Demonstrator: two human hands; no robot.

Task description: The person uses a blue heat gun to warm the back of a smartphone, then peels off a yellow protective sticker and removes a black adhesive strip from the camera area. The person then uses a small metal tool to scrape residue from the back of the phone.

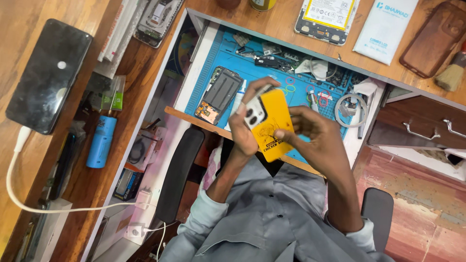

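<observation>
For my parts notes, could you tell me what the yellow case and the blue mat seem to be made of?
Yellow case: probably soft plastic or silicone, matte, with no glare and rounded camera cutouts.
Blue mat: likely silicone or rubber, a dull surface with moulded compartments along its far edge.

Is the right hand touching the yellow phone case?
Touching. The head view shows the right hand with fingertips pressed on the yellow phone case.

You've got a glossy yellow plastic phone case (273, 128) w/ smooth finish; the blue work mat (301, 94) under it looks matt, rubbery. The brown desk top (58, 160) is polished wood grain — the black slab phone (47, 75) on it is glossy glass, smudged. Your grey shirt (272, 218) is matt cloth.
</observation>
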